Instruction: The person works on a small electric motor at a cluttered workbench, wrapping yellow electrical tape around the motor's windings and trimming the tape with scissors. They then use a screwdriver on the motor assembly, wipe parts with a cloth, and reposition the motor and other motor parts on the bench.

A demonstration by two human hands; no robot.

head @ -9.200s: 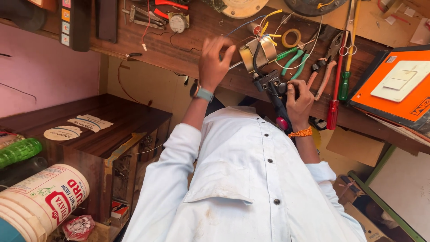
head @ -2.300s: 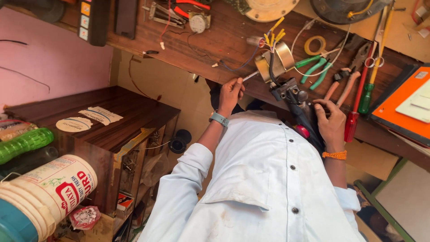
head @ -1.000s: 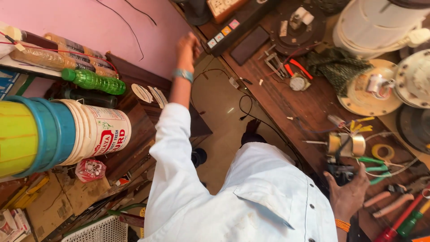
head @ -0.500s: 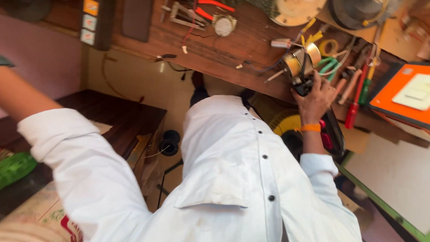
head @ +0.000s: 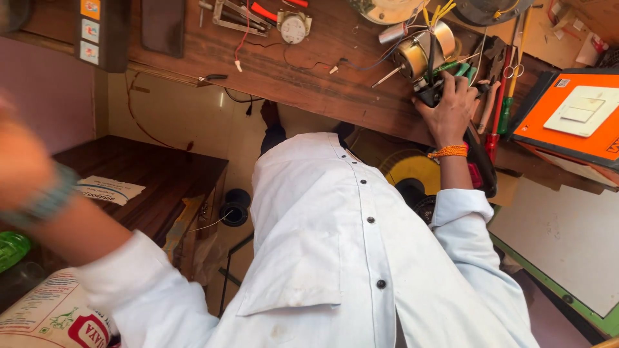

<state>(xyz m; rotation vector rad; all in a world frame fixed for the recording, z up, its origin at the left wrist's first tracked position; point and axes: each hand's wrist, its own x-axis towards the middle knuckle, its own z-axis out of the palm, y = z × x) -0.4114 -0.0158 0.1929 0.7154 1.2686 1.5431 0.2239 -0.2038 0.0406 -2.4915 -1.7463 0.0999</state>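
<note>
Near the upper right of the frame the right hand lay over a small black part at the foot of a brass-coloured cylindrical motor, fingers curled down round it in a closed grip, probably to keep the motor from rolling on the wooden desk while its wires trailed loose. An orange thread band circled that wrist. The motor rested on its side near the desk's edge, with yellow leads sticking up behind it and a thin metal shaft pointing out toward the left. Just right of the hand, hand tools lay side by side, among them a red-handled screwdriver and green-handled pliers, seemingly kept within easy reach. Further right sat an orange board with a white switch plate. The left hand was at the far left of the frame, badly blurred and well apart from the desk; whether its grip was open or closed I cannot tell, and nothing could be made out in it. A teal band showed at its wrist. A white buttoned shirt filled the lower middle, and a dark wooden shelf with a printed paper slip stood at the left.
</note>
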